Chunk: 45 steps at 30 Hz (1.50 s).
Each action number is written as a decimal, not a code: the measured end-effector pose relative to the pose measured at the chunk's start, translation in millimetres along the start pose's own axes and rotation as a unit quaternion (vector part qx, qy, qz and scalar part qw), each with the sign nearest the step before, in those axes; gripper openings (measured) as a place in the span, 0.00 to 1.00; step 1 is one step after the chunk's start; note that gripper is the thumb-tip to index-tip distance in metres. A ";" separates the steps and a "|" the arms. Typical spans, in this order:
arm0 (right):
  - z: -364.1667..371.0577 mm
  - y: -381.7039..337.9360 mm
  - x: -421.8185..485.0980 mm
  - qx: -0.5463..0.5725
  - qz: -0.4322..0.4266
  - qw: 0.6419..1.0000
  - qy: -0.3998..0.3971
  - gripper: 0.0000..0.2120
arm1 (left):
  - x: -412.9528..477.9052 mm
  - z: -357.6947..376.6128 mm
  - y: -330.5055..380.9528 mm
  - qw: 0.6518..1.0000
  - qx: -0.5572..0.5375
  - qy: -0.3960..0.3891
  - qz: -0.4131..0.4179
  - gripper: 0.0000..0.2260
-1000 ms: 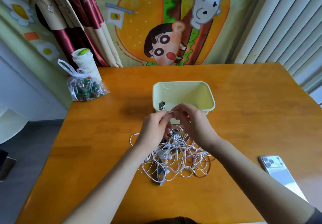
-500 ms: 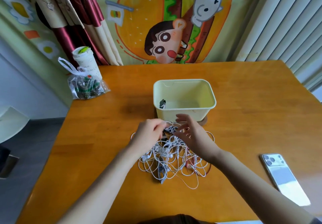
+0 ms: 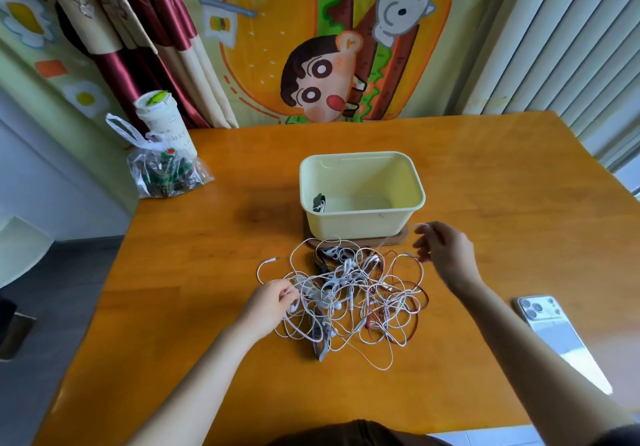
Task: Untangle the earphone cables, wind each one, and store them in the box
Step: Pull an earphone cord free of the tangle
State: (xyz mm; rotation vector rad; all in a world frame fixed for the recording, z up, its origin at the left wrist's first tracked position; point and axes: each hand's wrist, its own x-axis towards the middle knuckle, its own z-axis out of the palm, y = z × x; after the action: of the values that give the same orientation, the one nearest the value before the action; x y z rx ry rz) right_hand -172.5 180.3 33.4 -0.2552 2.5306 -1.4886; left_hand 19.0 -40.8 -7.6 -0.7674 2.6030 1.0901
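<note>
So the earphone cables point(image 3: 349, 293) sit in one big messy heap near the middle of the orange wooden table point(image 3: 207, 272), totally knotted up. It's mostly white wire, with some dark red strands on the 3 o'clock side and a grey flat bit poking out around 6 o'clock. One loose white plug end point(image 3: 273, 259) sticks out of the pile at about 10 o'clock.

The box point(image 3: 360, 227) is pale yellow, open on top, and sits right at 12 o'clock from the heap, just beside it. It stands on a brown wooden board point(image 3: 398, 238). Inside there's just a small dark bundle point(image 3: 318, 203) tucked into the 8 o'clock corner; it's too small to tell what it is.

The left hand point(image 3: 272, 303) is at the 9 o'clock edge of the tangle, fingers curled in and grasping some white cable there. The right hand point(image 3: 448, 251) is up off the table at roughly 2 o'clock from the heap, close to the box's near right corner. It's motion-blurred, and there's a pale streak by the fingertips, so honestly I can't tell whether it's grasping a strand or not.

Other stuff: a phone point(image 3: 554, 334) lies camera side up at 4 o'clock, well apart from the cables. A clear plastic bag point(image 3: 166, 175) sits at 10 o'clock on the table's far corner, with a white cup point(image 3: 162, 123) touching it from behind.
</note>
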 end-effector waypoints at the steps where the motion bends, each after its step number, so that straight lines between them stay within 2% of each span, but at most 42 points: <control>1: -7.1 9.0 4.2 -0.008 0.017 1.000 0.018 0.11 | 0.0 2.2 -7.6 1.000 -0.002 -0.003 -0.012 0.11; 3: -14.9 23.4 6.8 -0.079 0.033 0.996 -0.002 0.11 | -0.1 3.6 -11.0 1.000 -0.019 0.008 -0.011 0.15; 5: -14.2 27.7 -0.4 -0.258 0.023 0.961 -0.096 0.13 | 0.8 0.9 2.5 0.999 -0.033 0.028 0.010 0.14; 7: -6.4 19.1 -15.3 -0.389 -0.038 0.902 -0.184 0.30 | 1.2 -2.6 27.4 0.998 -0.033 0.027 0.050 0.12; 8: -0.9 8.6 -23.7 -0.391 -0.082 0.894 -0.202 0.36 | 1.3 -3.8 41.4 0.997 -0.024 0.019 0.073 0.11; 9: 5.3 -5.4 -31.7 -0.359 -0.126 0.898 -0.223 0.38 | 1.6 -4.8 55.1 0.995 -0.015 0.013 0.095 0.10; 11: 18.9 -31.4 -44.8 -0.253 -0.180 0.911 -0.270 0.33 | 2.1 -6.6 79.0 0.991 0.004 0.019 0.131 0.10; 13: 28.0 -50.5 -52.9 -0.178 -0.206 0.917 -0.293 0.18 | 1.6 -10.2 97.4 0.986 0.005 0.045 0.158 0.10; 15: 25.4 -58.2 -51.7 -0.150 -0.225 0.926 -0.263 0.03 | 0.7 -14.2 107.1 0.984 -0.031 0.056 0.169 0.09; 18: 9.9 -52.3 -40.0 -0.129 -0.197 0.955 -0.180 0.13 | -0.2 -16.6 99.5 0.987 -0.078 0.032 0.138 0.06; 21: -12.2 -35.5 -19.9 -0.075 -0.124 0.987 -0.071 0.11 | 3.3 -12.1 70.6 0.993 -0.075 0.007 0.090 0.06; 25: -31.4 -0.7 2.2 -0.030 -0.017 0.999 0.004 0.09 | 6.4 -1.0 37.1 0.998 -0.035 -0.018 0.051 0.09; 28: -33.0 17.6 3.1 -0.049 0.032 0.997 0.052 0.09 | 8.6 0.8 32.1 0.997 -0.060 0.012 0.040 0.11; 30: -32.1 22.6 -0.6 -0.076 0.043 0.993 0.077 0.10 | 7.0 -7.2 44.8 0.990 -0.110 0.071 0.058 0.10; 33: -29.9 19.3 -7.4 -0.211 0.038 0.976 0.045 0.11 | -0.2 -28.9 79.3 0.963 -0.171 0.152 0.142 0.07; 35: -23.2 5.1 -13.6 -0.260 -0.015 0.965 -0.020 0.23 | -10.2 -43.4 108.1 0.940 -0.196 0.175 0.220 0.07; 37: -16.0 -23.8 -24.2 -0.216 -0.112 0.968 -0.058 0.34 | -17.3 -53.7 133.9 0.915 -0.190 0.201 0.293 0.06; 39: -10.1 -56.2 -37.3 -0.142 -0.201 0.965 -0.096 0.38 | -17.4 -57.4 151.4 0.906 -0.146 0.214 0.335 0.05; 42: -0.9 -84.8 -50.6 -0.018 -0.209 0.961 -0.181 0.32 | -8.1 -52.6 155.8 0.916 -0.103 0.175 0.346 0.05; 44: 2.5 -90.4 -53.8 0.014 -0.186 0.963 -0.193 0.21 | -4.9 -44.6 149.9 0.929 -0.104 0.136 0.329 0.05; 45: 2.3 -89.6 -53.4 -0.004 -0.183 0.965 -0.189 0.14 | -4.6 -41.0 146.2 0.934 -0.105 0.128 0.316 0.04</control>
State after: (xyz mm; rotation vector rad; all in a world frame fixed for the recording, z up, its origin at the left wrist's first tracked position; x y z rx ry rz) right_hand -115.9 148.4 115.1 -0.9554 2.2608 -1.3788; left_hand -56.2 17.9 110.6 -0.0798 3.0938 1.5407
